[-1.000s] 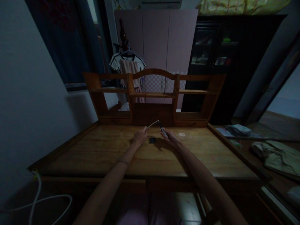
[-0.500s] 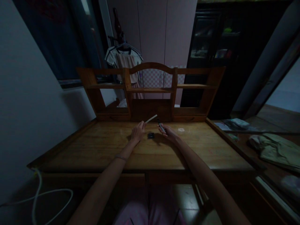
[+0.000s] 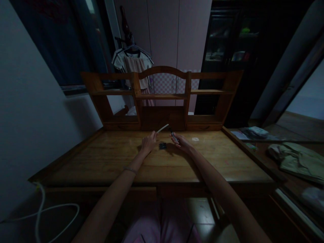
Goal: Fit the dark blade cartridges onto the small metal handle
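Observation:
My left hand (image 3: 149, 141) is closed around one end of a thin pale stick (image 3: 162, 128), which slants up to the right above the wooden desk (image 3: 113, 162). Gripped in my right hand (image 3: 182, 142) is a small tool with a grey handle and a dark tip (image 3: 174, 137); its exact kind is too dim to make out. The tool's tip points up and left, close to the far end of the stick, and I cannot tell whether they touch. Between my hands, a small black item with several parallel bars (image 3: 162, 145) lies on the desktop.
A wooden shelf unit (image 3: 162, 96) rises along the desk's back edge. A white mark (image 3: 195, 139) shows on the desktop at right. Folded green cloth (image 3: 298, 160) lies on a lower surface to the right, and a white cable (image 3: 42, 206) hangs at the left corner.
The head view has shifted slightly. Both hands keep hold of the stick and the tool in nearly the same place.

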Tool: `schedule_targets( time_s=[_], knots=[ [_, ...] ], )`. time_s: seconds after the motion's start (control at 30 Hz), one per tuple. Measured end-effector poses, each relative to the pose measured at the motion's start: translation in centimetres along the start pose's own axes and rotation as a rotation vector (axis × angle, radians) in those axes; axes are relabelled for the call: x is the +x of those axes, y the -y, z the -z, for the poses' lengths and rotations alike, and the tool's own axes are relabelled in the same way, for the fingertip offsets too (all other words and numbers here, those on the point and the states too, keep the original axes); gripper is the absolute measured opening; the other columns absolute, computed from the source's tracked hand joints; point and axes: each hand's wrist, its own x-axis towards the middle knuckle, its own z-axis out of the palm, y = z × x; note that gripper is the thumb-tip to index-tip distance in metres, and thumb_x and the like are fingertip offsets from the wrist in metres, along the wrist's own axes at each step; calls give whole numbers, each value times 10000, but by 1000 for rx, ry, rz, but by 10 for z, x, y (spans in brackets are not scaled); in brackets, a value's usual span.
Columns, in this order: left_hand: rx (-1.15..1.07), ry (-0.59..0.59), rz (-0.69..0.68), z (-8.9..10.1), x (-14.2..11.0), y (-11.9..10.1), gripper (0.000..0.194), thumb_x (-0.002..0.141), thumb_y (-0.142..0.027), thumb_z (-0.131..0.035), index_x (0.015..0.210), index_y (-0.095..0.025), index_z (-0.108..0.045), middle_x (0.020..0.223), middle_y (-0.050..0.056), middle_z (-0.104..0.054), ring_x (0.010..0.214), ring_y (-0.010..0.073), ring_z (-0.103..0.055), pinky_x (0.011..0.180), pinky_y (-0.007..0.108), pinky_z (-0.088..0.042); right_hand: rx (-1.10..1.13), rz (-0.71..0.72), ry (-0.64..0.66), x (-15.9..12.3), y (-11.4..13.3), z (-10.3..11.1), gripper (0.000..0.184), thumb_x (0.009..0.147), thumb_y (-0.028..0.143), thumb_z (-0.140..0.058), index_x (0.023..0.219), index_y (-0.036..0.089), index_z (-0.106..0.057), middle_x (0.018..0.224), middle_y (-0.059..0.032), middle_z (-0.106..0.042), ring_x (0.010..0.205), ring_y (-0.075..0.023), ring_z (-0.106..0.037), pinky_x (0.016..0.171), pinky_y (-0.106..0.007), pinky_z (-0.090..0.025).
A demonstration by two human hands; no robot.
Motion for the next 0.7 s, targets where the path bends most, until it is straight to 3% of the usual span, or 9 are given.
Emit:
schedule_targets(
  time_s=[0.3,0.4,0.53,0.7],
  knots=[
    [-3,-38,-4,3,-2,-1,489,969,-515,-146,1051,-205,-517,856,83,-644,773,219,-601,597,275,-248,-1,4,-6,1,-2,2,343,860,391,-573,995,76,-588,643,16,-430,434,-28,-274,322,-136,-229],
    [-34,3,-49,3,-2,-1,464,971,-506,-177,1069,-210,-521,872,82,-645,793,212,-602,600,269,-258,-5,9,-7,1,-2,3,343,853,398,-581,987,83,-590,631,20,-424,429,-28,-258,323,-140,-224],
    [-55,14,-2,3,-2,-1,461,976,-491,-183,1080,-198,-523,870,93,-641,794,202,-600,606,258,-264,-2,6,13,1,-3,3,352,850,413,-582,989,89,-590,624,23,-412,436,-31,-263,329,-143,-226],
    [-97,-4,-64,5,-3,0,444,975,-492,-198,1060,-206,-526,884,85,-642,800,202,-599,608,256,-263,-1,5,23,2,-2,2,332,858,396,-576,976,85,-591,627,23,-411,431,-29,-257,325,-144,-219]
  ],
)
